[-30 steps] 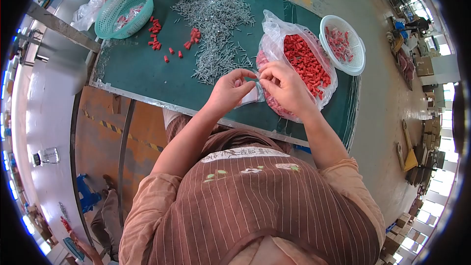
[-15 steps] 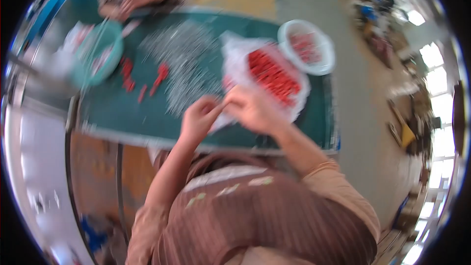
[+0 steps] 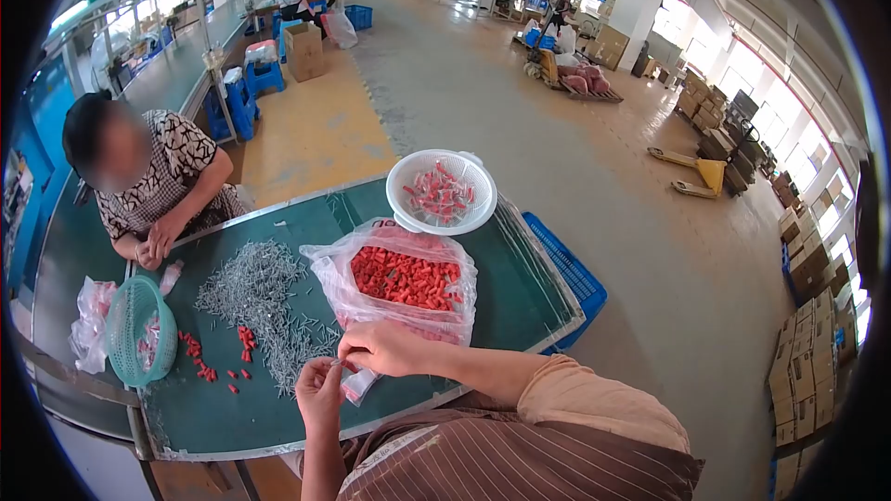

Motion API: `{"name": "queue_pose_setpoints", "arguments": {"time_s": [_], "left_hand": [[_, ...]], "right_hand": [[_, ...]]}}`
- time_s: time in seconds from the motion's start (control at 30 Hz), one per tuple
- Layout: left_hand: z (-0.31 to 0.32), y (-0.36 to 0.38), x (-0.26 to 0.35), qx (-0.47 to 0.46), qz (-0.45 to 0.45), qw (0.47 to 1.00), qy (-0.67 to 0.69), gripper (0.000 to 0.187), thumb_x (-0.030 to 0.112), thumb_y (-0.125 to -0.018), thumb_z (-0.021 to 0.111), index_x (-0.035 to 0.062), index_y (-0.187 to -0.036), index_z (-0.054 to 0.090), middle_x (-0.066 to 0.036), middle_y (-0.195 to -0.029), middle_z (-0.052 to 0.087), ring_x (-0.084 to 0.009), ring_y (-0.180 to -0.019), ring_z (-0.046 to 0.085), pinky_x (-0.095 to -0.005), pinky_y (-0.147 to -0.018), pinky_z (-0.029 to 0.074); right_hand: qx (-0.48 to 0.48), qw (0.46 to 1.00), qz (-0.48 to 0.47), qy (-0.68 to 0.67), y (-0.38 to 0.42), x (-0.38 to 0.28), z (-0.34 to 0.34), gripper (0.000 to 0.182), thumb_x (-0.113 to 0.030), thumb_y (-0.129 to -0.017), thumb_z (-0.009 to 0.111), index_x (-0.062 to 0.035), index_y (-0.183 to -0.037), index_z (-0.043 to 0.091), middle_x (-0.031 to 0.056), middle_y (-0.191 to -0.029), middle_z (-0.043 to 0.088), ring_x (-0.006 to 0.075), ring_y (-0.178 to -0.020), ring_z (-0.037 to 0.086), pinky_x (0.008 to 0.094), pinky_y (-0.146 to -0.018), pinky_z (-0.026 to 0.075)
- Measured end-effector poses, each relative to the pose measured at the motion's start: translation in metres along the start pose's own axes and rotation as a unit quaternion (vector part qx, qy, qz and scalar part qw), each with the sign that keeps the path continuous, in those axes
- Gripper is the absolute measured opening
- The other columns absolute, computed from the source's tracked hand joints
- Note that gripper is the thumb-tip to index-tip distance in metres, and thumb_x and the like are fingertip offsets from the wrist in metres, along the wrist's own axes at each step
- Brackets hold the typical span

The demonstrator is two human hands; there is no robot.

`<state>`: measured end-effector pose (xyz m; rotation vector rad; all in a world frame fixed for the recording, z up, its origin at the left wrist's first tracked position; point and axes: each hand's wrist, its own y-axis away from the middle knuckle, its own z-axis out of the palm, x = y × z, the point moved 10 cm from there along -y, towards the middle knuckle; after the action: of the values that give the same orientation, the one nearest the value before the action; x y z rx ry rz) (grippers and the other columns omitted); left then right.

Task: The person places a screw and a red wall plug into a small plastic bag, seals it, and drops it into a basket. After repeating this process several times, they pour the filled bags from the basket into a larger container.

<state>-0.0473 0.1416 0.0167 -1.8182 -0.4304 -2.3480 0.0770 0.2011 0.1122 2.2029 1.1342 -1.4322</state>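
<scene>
My left hand (image 3: 320, 391) and my right hand (image 3: 382, 349) meet over the near edge of the green table, fingertips pinched close together. A small greyish bit and a speck of red show between them; what each hand holds is too small to make out. Just beyond my right hand lies an open clear plastic bag (image 3: 327, 264) full of small red plastic plugs (image 3: 406, 276). A heap of thin grey metal screws or nails (image 3: 251, 292) spreads left of the bag, reaching close to my left hand. Several loose red plugs (image 3: 246, 343) lie beside the heap.
A white basket (image 3: 397, 195) with small clear packets of red pieces stands behind the bag. At left is a green basket (image 3: 119, 334). Across the table sits a co-worker (image 3: 176, 162), hands together. A blue crate (image 3: 566, 269) stands beyond the right edge.
The view has tilted up and turned, so the floor, shelves and the co-worker now show. My hands stay together, pinched, near the bag and the metal heap.
</scene>
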Motion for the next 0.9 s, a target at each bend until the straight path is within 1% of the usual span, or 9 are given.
{"name": "queue_pose_setpoints", "arguments": {"time_s": [0.03, 0.07, 0.17, 0.27, 0.37, 0.57, 0.67, 0.77, 0.9], "left_hand": [[0.0011, 0.0005, 0.0026, 0.001, 0.003, 1.0, -0.003, 0.005, 0.003, -0.09, 0.064, 0.0049, -0.091, 0.059, 0.001, -0.071, 0.058, -0.0016, -0.045, 0.041, -0.0177, -0.037, 0.029], [0.0004, -0.0009, 0.0002, -0.011, 0.008, 1.0, -0.003, 0.005, 0.003, -0.09, 0.064, 0.0048, -0.092, 0.059, 0.001, -0.073, 0.059, -0.0016, -0.045, 0.041, -0.0177, -0.037, 0.029], [-0.0024, -0.001, 0.0011, -0.002, 0.019, 1.0, -0.001, 0.005, 0.003, -0.09, 0.064, 0.0045, -0.092, 0.059, 0.0, -0.073, 0.059, -0.0017, -0.044, 0.041, -0.0177, -0.037, 0.029], [0.0008, 0.0025, 0.0088, -0.007, 0.027, 1.0, 0.011, 0.004, 0.002, -0.09, 0.063, 0.0042, -0.091, 0.059, 0.0, -0.073, 0.06, -0.0019, -0.044, 0.041, -0.0177, -0.038, 0.029], [-0.0019, 0.0022, 0.0088, -0.003, 0.025, 0.999, 0.031, 0.004, 0.001, -0.09, 0.062, 0.004, -0.09, 0.059, 0.0, -0.074, 0.06, -0.0023, -0.044, 0.042, -0.0179, -0.038, 0.03], [-0.0039, 0.0036, 0.0067, -0.005, 0.006, 1.0, 0.026, 0.004, 0.001, -0.09, 0.062, 0.0031, -0.091, 0.059, 0.0, -0.071, 0.059, -0.0026, -0.043, 0.041, -0.0181, -0.037, 0.029], [-0.0017, 0.0043, 0.0077, -0.005, 0.0, 1.0, 0.029, 0.004, 0.001, -0.09, 0.062, 0.0029, -0.09, 0.059, 0.0, -0.069, 0.057, -0.0025, -0.043, 0.041, -0.0183, -0.037, 0.029], [-0.0013, 0.0049, 0.0062, -0.004, -0.01, 0.999, 0.032, 0.004, 0.002, -0.09, 0.063, 0.0029, -0.09, 0.059, 0.001, -0.067, 0.055, -0.0026, -0.042, 0.04, -0.0186, -0.037, 0.028], [-0.0037, 0.0036, 0.0039, 0.005, -0.005, 1.0, 0.025, 0.004, 0.003, -0.089, 0.064, 0.0029, -0.09, 0.059, 0.003, -0.065, 0.052, -0.0027, -0.043, 0.039, -0.0191, -0.037, 0.028]], "right_hand": [[0.0, 1.0, 0.0, -0.001, 0.0004, 0.0, 0.0015, 0.011, -0.007, -0.084, 0.063, 0.0004, -0.093, 0.063, 0.0137, -0.086, 0.064, 0.0291, -0.08, 0.064, 0.0378, -0.071, 0.049], [0.016, 1.0, -0.002, 0.008, 0.0004, 0.0039, 0.0022, 0.014, -0.005, -0.084, 0.065, 0.0003, -0.097, 0.064, 0.013, -0.089, 0.066, 0.0265, -0.081, 0.066, 0.0358, -0.07, 0.05], [0.023, 1.0, 0.015, 0.002, 0.0005, 0.004, 0.0003, 0.019, -0.005, -0.084, 0.065, -0.0004, -0.103, 0.063, 0.0127, -0.091, 0.067, 0.0257, -0.083, 0.067, 0.0351, -0.073, 0.051], [0.014, 1.0, 0.013, 0.018, 0.0005, -0.0024, -0.0005, 0.023, -0.005, -0.084, 0.066, -0.0005, -0.107, 0.063, 0.0131, -0.092, 0.068, 0.0255, -0.085, 0.067, 0.0348, -0.073, 0.052], [0.016, 1.0, 0.017, 0.012, -0.0007, -0.0039, 0.0002, 0.023, -0.004, -0.083, 0.067, 0.0002, -0.105, 0.063, 0.0129, -0.091, 0.068, 0.0245, -0.082, 0.067, 0.0337, -0.072, 0.051], [0.024, 0.999, 0.018, -0.042, -0.0008, -0.0011, 0.002, 0.022, 0.0, -0.083, 0.066, 0.0011, -0.104, 0.061, 0.01, -0.085, 0.065, 0.0164, -0.077, 0.063, 0.0299, -0.069, 0.05], [0.03, 0.997, 0.014, -0.067, 0.0003, 0.0033, 0.0044, 0.021, 0.001, -0.083, 0.065, 0.0012, -0.104, 0.061, 0.0097, -0.088, 0.064, 0.0144, -0.078, 0.062, 0.0288, -0.07, 0.05], [0.038, 0.996, 0.021, -0.072, 0.0011, 0.0058, 0.0034, 0.02, 0.0, -0.083, 0.065, 0.0013, -0.103, 0.061, 0.0099, -0.09, 0.064, 0.0158, -0.077, 0.061, 0.0288, -0.071, 0.05], [0.032, 0.999, -0.001, -0.035, 0.0012, -0.0018, 0.0006, 0.02, 0.0, -0.083, 0.064, 0.001, -0.102, 0.061, 0.0102, -0.091, 0.063, 0.0176, -0.081, 0.063, 0.0296, -0.074, 0.051]]}}
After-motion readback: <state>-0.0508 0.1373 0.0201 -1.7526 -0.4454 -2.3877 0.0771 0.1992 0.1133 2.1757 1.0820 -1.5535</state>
